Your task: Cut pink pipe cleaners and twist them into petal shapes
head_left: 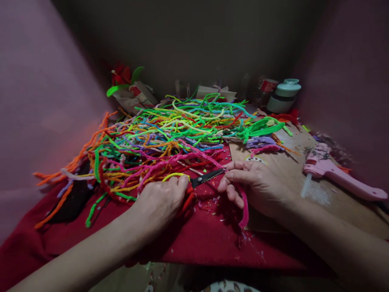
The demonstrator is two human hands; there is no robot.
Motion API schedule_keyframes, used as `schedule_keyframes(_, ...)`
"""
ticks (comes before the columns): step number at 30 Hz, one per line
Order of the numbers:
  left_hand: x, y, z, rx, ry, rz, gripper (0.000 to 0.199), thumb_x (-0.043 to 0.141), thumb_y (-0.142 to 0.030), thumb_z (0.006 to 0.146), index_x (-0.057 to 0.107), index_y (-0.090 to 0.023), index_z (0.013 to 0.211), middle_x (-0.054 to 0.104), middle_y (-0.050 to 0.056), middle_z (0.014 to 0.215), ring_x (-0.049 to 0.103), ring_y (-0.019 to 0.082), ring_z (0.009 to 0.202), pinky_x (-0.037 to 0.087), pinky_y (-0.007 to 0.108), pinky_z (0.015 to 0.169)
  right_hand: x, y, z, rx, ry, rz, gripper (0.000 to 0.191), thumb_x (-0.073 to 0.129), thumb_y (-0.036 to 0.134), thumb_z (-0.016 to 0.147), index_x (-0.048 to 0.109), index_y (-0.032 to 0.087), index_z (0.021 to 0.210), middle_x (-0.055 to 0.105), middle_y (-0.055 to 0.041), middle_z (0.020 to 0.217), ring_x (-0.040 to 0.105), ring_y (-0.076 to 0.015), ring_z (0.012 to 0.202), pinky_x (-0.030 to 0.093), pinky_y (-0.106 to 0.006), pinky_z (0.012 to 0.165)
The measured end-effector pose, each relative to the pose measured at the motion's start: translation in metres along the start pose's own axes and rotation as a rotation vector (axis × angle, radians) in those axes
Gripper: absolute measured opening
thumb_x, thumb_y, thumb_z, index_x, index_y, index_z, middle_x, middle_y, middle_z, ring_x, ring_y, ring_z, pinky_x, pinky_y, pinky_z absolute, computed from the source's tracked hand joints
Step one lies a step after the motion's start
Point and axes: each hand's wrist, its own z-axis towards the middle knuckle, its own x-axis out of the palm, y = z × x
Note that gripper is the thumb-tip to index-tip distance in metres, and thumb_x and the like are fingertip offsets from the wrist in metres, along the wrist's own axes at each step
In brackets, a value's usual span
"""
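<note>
My left hand [162, 196] is closed round the handles of a pair of scissors [208, 177], with a yellow loop and red plastic showing. The black blades point right and look nearly closed, their tips at the fingers of my right hand [251, 178]. That hand pinches a pink pipe cleaner [244, 209], whose fuzzy end hangs down below the fingers. Another long pink pipe cleaner [170, 160] runs from the pile towards the fingertips; whether it is the same piece I cannot tell. Behind both hands spreads a heap of pipe cleaners [182, 125] in many colours.
A red cloth [209, 247] covers the table front, dotted with fuzz scraps. Right lies a brown board [343, 202] with a pink tool [349, 178], seemingly a glue gun. A green bundle [263, 127] and a teal-lidded jar [284, 95] stand behind. Pink panels flank both sides.
</note>
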Motion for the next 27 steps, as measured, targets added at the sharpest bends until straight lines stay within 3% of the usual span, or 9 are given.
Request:
schedule_keyframes(5, -0.001, -0.005, -0.002, -0.028, 0.017, 0.010, 0.020, 0.031, -0.005, 0.081, 0.047, -0.015, 0.087, 0.058, 0.006, 0.071, 0.061, 0.019, 0.056, 0.045, 0.026, 0.049, 0.001, 0.001, 0.001, 0.038, -0.012, 0.019, 0.008, 0.059, 0.014, 0.069, 0.054, 0.013, 0.063, 0.066, -0.0047, 0.054, 0.052, -0.0082, 0.034, 0.037, -0.014, 0.028)
schedule_keyframes(12, -0.003, -0.006, -0.003, -0.033, 0.048, -0.049, 0.020, 0.030, -0.007, 0.083, 0.047, -0.014, 0.089, 0.060, 0.007, 0.074, 0.062, 0.019, 0.059, 0.047, 0.028, 0.050, 0.001, 0.001, 0.000, 0.038, -0.022, 0.011, 0.009, 0.060, 0.013, 0.068, 0.055, 0.012, 0.060, 0.066, -0.0063, 0.053, 0.041, -0.0035, 0.028, 0.021, -0.012, 0.025)
schedule_keyframes(22, -0.005, -0.012, -0.004, -0.062, 0.032, 0.018, 0.025, 0.026, -0.003, 0.082, 0.049, -0.012, 0.086, 0.059, 0.011, 0.076, 0.063, 0.023, 0.063, 0.050, 0.034, 0.054, 0.005, -0.003, -0.001, 0.069, -0.001, -0.007, 0.009, 0.061, 0.015, 0.066, 0.054, 0.013, 0.060, 0.067, -0.0067, 0.055, 0.042, -0.0045, 0.030, 0.019, -0.014, 0.027)
schedule_keyframes(27, -0.003, -0.011, -0.005, -0.052, 0.017, 0.001, 0.023, 0.027, -0.004, 0.083, 0.048, -0.013, 0.088, 0.059, 0.009, 0.076, 0.063, 0.021, 0.063, 0.050, 0.031, 0.055, 0.006, -0.001, -0.002, 0.051, 0.005, -0.001, 0.012, 0.060, 0.015, 0.066, 0.054, 0.013, 0.056, 0.065, -0.0056, 0.051, 0.038, -0.0036, 0.027, 0.017, -0.015, 0.027)
